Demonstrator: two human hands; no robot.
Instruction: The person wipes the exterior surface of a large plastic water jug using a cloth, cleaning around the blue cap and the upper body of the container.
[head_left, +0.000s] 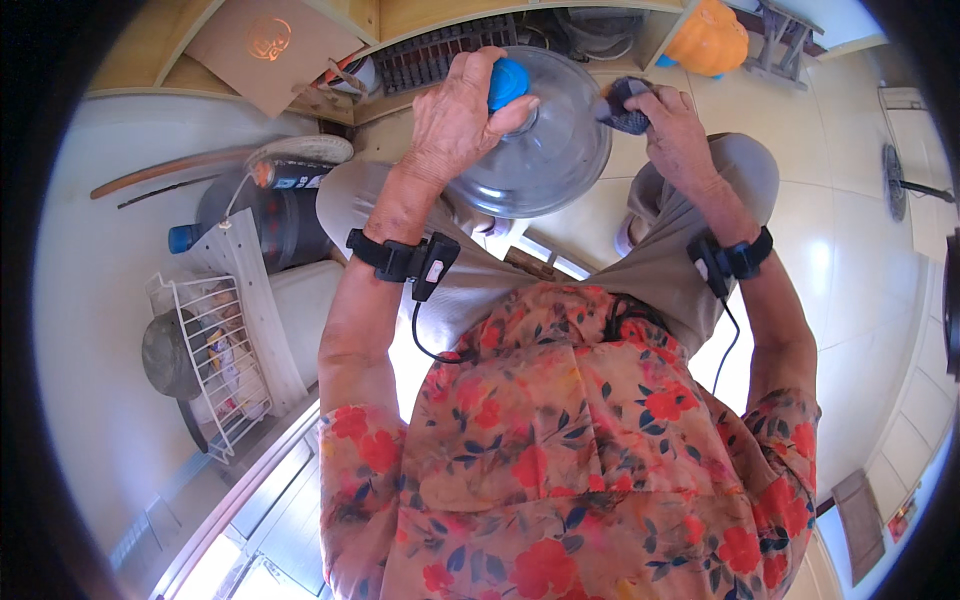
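A large clear plastic water jug (559, 150) stands on the floor between my knees, its blue cap (508, 84) facing up at me. My left hand (469, 112) grips the jug's neck at the cap, thumb on one side and fingers on the other. In my right hand (673, 127) is a bunched dark cloth (627, 105), held just off the right side of the jug's shoulder; I cannot tell whether it touches the plastic. The jug's lower part is hidden beneath its wide shoulder.
Wooden shelving (427, 22) with an abacus (442, 56) runs behind the jug. An orange pumpkin-shaped object (709, 37) and a small wooden stool (784, 45) stand at the far right. To my left are another capped jug (292, 225) lying sideways and a white wire basket (225, 360).
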